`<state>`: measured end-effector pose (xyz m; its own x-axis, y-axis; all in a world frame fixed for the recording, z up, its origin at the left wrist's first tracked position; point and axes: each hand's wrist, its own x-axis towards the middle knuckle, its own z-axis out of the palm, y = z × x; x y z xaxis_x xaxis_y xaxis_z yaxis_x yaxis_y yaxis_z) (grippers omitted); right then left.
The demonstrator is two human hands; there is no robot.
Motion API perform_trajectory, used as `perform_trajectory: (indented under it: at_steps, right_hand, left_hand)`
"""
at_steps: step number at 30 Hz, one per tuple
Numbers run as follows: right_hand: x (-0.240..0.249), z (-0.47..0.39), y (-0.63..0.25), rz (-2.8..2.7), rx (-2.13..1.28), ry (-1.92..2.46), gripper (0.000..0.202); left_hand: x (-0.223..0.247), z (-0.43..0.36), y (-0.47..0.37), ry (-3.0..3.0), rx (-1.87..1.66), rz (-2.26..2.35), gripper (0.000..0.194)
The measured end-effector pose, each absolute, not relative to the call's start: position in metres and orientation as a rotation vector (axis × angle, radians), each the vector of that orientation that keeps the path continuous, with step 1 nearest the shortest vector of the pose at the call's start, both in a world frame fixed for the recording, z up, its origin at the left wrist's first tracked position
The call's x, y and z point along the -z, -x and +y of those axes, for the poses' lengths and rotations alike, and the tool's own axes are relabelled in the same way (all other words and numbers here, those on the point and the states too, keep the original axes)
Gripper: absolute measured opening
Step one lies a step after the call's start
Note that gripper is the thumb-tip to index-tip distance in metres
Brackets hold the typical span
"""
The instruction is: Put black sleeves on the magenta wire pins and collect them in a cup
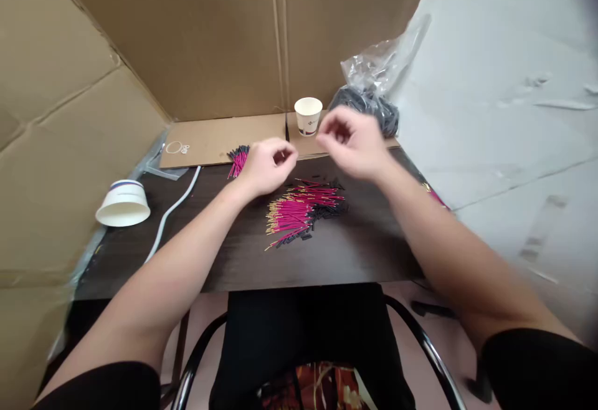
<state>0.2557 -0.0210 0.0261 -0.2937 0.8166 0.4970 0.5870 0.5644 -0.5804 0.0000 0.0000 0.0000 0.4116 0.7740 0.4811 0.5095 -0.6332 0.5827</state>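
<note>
At the far left of the worktop (pixel 369 242), a white paper cup (pixel 123 205) sits with its mouth facing the near side; a pale cable (pixel 174 209) runs to its right. Next, a small bundle of magenta wires (pixel 238 161) with black ends lies just beside the left wrist.

The left hand (pixel 271 164) is above the worktop, fingers curled and thumb drawn toward them — whether this grip holds a wire cannot be determined.

The main wire pile (pixel 294 210) lies on the worktop, on the wearer's side of both hands and between the forearms. The wires run mostly crosswise, gold tips to the left; loose black sleeves (pixel 327 210) lie along the right and near edges. The left hand is nearer the pile, by its far-left edge.

The right hand (pixel 352 142) is farther off, near an upright paper cup (pixel 307 118) and a clear bag (pixel 371 101) of dark pieces. Its grip is curled and blurred — contents cannot be told.
</note>
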Motion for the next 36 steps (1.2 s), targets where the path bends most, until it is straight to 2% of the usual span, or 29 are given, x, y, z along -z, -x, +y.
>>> perform_trajectory:
  at_steps: [4,8,14,23,25,30,33,36]
  right_hand:
    - [0.015,-0.02,-0.248,-2.315,-0.428,1.187,0.009]
    - [0.032,-0.024,-0.249,-2.392,-0.479,1.244,0.008]
    - [0.032,-0.025,-0.244,-2.412,-0.526,1.318,0.011]
    - [0.037,-0.028,-0.244,-2.559,-0.242,1.398,0.014]
    - [0.042,-0.027,-0.244,-2.448,-0.249,1.327,0.011]
    - [0.051,-0.023,-0.245,-2.083,-0.506,1.116,0.006]
    - [0.054,-0.02,-0.245,-1.925,-0.593,1.022,0.013]
    - [0.055,-0.019,-0.244,-1.881,-0.525,1.018,0.017]
  left_hand:
    - [0.027,0.0,0.012,-2.41,-0.617,1.138,0.008]
    - [0.025,0.0,0.02,-2.374,-0.537,1.084,0.01]
    - [0.021,0.0,0.02,-2.348,-0.476,1.048,0.007]
    - [0.026,0.003,0.021,-2.443,-0.352,1.023,0.01]
    - [0.028,0.002,0.02,-2.454,-0.343,1.034,0.012]
    - [0.033,0.002,0.018,-2.386,-0.385,1.097,0.013]
    - [0.036,0.002,0.013,-2.154,-0.559,1.151,0.014]
    - [0.039,0.004,0.006,-1.805,-0.724,1.126,0.015]
